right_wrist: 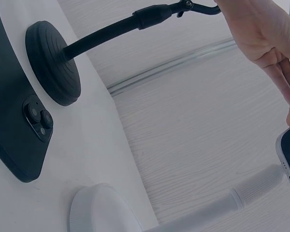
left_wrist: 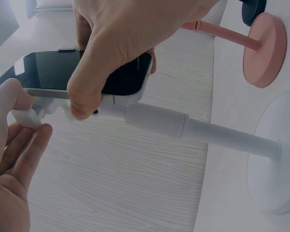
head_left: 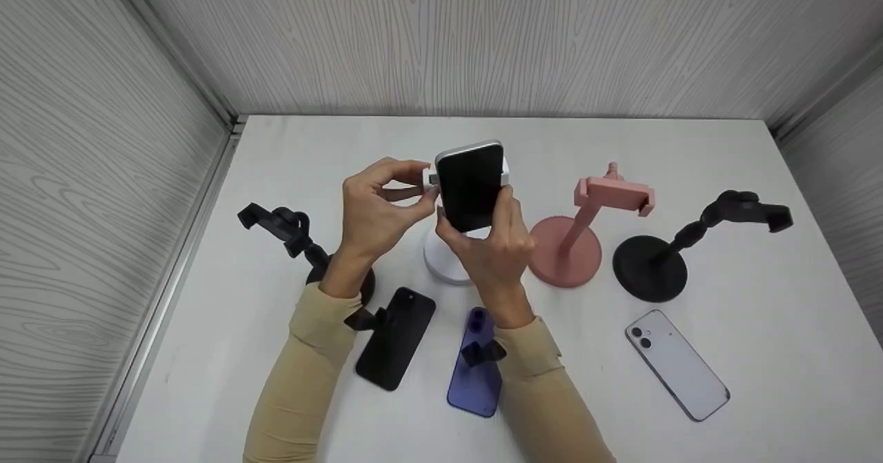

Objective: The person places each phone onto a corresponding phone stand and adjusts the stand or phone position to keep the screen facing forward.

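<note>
My right hand (head_left: 498,250) grips a silver-edged phone (head_left: 472,181) by its two sides, its black screen facing up toward the head camera. The phone lies against the clamp of a white phone stand, whose round base (head_left: 445,261) rests on the table below. My left hand (head_left: 372,214) pinches the white clamp jaw (left_wrist: 28,117) at the phone's left side between thumb and fingers. In the left wrist view the white pole (left_wrist: 234,138) runs from the base to behind the phone. Most of the clamp is hidden by the phone.
A pink phone stand (head_left: 566,252) and a black one (head_left: 650,268) stand to the right, another black stand (head_left: 276,225) at left. A black phone (head_left: 407,339), a purple phone (head_left: 476,383) and a white phone (head_left: 679,366) lie face down nearer the front. Panels enclose the table.
</note>
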Demonstrator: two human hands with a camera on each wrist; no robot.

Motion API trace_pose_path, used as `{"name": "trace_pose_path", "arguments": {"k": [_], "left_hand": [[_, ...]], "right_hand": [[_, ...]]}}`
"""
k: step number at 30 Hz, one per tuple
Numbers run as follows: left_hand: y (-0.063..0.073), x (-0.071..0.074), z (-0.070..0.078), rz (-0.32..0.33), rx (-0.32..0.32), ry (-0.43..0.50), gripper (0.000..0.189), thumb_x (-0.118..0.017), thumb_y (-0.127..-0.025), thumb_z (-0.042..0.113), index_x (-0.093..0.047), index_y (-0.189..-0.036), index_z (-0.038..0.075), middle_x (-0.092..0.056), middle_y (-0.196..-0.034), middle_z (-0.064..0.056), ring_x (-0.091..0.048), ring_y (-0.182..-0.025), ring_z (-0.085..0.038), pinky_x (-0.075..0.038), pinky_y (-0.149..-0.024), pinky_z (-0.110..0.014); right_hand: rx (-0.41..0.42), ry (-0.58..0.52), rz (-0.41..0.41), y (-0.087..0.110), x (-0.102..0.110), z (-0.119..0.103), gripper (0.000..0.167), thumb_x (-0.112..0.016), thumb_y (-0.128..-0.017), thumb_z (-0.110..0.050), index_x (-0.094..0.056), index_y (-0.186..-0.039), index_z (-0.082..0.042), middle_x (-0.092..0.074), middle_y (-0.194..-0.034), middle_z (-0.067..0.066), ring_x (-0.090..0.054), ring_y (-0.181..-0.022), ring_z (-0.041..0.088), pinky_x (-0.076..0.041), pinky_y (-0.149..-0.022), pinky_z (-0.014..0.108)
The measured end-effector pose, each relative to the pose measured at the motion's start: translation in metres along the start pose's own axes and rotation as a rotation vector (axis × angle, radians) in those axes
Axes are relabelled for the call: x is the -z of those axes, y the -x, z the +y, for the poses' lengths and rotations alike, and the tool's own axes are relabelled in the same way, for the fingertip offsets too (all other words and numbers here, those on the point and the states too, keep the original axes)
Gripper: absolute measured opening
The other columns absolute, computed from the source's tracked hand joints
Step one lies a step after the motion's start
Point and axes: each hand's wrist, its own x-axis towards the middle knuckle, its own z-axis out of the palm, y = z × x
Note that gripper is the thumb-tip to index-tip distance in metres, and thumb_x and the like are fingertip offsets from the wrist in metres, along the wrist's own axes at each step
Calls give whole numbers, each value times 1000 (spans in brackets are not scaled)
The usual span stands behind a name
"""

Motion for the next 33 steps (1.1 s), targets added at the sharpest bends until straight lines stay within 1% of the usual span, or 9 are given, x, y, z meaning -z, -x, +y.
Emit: {"name": "trace_pose_path", "arguments": {"k": [8, 14, 19, 26, 33], "left_hand": [[-1, 1, -1, -20, 12, 22, 25, -80, -79, -7, -76, -104, -10, -77, -94, -21, -74, -88, -6, -65, -77, -29], [-3, 3, -2, -14, 13, 50, 25, -80, -78, -8, -76, -103, -11, -76, -91, -21, -74, -86, -4, -65, -76, -29], [-4, 4, -3, -22, 14, 74, 26, -82, -78, -9, -76, -102, -10, -75, -90, -22, -74, -86, -3, -65, -75, -30], [-4, 4, -3, -39, 7, 86, 26, -83, -77, -8, -76, -102, -10, -76, -89, -23, -74, -85, -3, -65, -74, -30], [-3, 4, -3, -46, 28, 81, 25, -86, -78, -5, -76, -101, -10, -76, -88, -23, -74, -83, -2, -65, -73, -29]], "right_hand": [[2, 21, 9, 0, -2, 2, 77, -92, -68, -39, -65, -116, 14, -72, -87, 19, -71, -65, 28, -60, -56, 39], [21, 48, 4, -2, -5, 1, 78, -93, -69, -42, -65, -116, 14, -72, -86, 19, -71, -64, 27, -59, -54, 38], [16, 56, 17, -2, -5, 1, 79, -94, -67, -43, -65, -115, 14, -71, -85, 19, -71, -64, 27, -60, -56, 38], [5, 45, 14, -2, -5, 2, 79, -94, -68, -42, -65, -116, 14, -72, -88, 20, -72, -67, 27, -61, -58, 38], [-12, 25, 19, 0, -5, 2, 78, -95, -68, -41, -66, -115, 13, -71, -86, 18, -72, -64, 26, -60, -56, 38]]}}
